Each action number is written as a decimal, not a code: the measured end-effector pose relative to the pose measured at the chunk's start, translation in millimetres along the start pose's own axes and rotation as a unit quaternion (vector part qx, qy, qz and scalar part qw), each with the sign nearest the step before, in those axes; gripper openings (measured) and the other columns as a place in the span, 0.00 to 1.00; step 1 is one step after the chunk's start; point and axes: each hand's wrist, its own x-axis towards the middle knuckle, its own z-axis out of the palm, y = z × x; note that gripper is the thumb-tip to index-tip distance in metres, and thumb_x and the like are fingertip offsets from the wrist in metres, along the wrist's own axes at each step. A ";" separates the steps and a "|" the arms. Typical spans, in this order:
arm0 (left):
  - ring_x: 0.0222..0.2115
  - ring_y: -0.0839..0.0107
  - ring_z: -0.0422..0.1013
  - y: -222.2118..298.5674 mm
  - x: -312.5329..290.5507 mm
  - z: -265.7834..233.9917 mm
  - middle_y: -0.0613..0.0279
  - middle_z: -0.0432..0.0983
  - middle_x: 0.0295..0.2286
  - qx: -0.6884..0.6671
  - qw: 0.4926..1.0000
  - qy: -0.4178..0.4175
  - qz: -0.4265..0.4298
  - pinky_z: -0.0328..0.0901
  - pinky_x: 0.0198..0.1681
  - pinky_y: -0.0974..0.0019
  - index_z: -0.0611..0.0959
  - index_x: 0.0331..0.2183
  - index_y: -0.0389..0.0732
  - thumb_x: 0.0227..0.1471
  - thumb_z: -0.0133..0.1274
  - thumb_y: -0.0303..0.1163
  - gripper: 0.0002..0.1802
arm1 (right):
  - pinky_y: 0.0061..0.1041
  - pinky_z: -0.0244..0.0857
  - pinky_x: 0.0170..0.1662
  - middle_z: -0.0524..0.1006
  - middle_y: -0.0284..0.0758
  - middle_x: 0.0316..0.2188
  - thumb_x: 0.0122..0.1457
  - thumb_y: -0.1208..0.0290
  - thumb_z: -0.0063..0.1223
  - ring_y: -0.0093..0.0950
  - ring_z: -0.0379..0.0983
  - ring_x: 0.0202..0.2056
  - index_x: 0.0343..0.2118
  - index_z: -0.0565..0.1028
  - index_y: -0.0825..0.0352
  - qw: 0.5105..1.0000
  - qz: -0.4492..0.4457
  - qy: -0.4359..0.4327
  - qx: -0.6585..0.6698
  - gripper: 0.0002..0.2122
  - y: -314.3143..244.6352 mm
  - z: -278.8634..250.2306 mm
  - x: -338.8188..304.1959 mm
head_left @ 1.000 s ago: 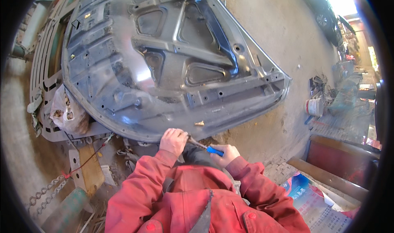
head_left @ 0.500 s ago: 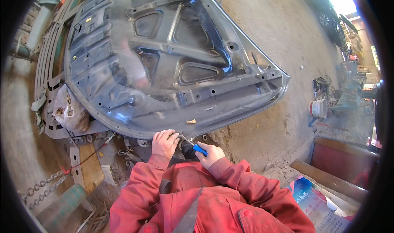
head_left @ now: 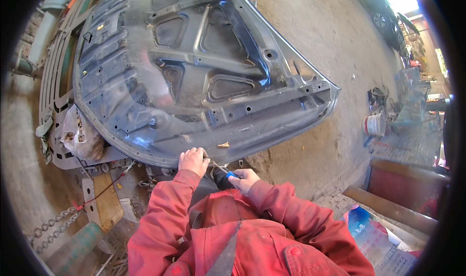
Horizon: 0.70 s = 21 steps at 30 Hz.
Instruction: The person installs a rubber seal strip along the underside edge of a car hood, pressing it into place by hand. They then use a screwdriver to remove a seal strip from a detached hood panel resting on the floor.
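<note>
A dark metal car hood (head_left: 194, 120) lies with its ribbed underside up, its curved rim nearest me. My left hand (head_left: 193, 161) is closed over that near rim, fingers curled and pressed together; the thumb side is partly hidden. Just to its right, my right hand (head_left: 245, 180) grips a screwdriver (head_left: 232, 174) by its blue handle. The metal shaft points up and left to the rim beside my left fingertips. Whether the tip goes under the edge is too small to tell. A small yellowish scrap (head_left: 223, 145) sits on the hood just beyond my hands.
A slotted metal frame (head_left: 63, 101) runs under the hood's left side, with a filled plastic bag (head_left: 80, 135) on it. Chains (head_left: 53, 227) and a green-grey cylinder (head_left: 77, 247) lie lower left. To the right are a white bucket (head_left: 374, 125) and a brown metal beam (head_left: 388, 210).
The hood has shifted slightly left in the picture. My right hand now covers more of the screwdriver's blue handle, and the screwdriver stays at the rim. My left hand keeps its place there.
</note>
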 end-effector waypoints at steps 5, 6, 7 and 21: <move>0.38 0.55 0.74 -3.5 3.8 2.4 0.58 0.78 0.31 -0.007 1.000 -0.011 0.015 0.63 0.45 0.52 0.82 0.30 0.45 0.49 0.62 0.39 0.10 | 0.36 0.71 0.52 0.82 0.47 0.42 0.59 0.58 0.58 0.41 0.79 0.46 0.51 0.79 0.66 0.985 -0.083 0.060 -0.137 0.21 -1.0 -9.5 -3.0; 0.38 0.55 0.74 -4.2 4.4 2.5 0.58 0.78 0.31 -0.010 1.000 -0.008 0.018 0.63 0.45 0.52 0.82 0.30 0.44 0.49 0.62 0.39 0.10 | 0.36 0.70 0.52 0.82 0.47 0.42 0.59 0.58 0.57 0.41 0.79 0.46 0.51 0.79 0.66 0.984 -0.094 0.058 -0.142 0.21 -2.8 -10.8 -2.5; 0.38 0.55 0.74 -5.4 4.9 2.4 0.58 0.78 0.30 -0.012 1.000 -0.007 0.021 0.63 0.44 0.52 0.82 0.29 0.44 0.49 0.62 0.39 0.10 | 0.36 0.70 0.52 0.82 0.47 0.43 0.59 0.57 0.57 0.41 0.79 0.46 0.51 0.79 0.66 0.984 -0.083 0.058 -0.148 0.21 -4.4 -10.7 -1.9; 0.34 0.59 0.75 -7.4 6.9 -0.6 0.61 0.77 0.28 -0.054 0.998 -0.030 0.016 0.64 0.41 0.55 0.82 0.28 0.45 0.46 0.65 0.38 0.10 | 0.42 0.71 0.43 0.81 0.48 0.32 0.62 0.54 0.52 0.49 0.78 0.36 0.42 0.80 0.64 0.958 -0.162 0.052 -0.231 0.18 2.1 -18.0 0.4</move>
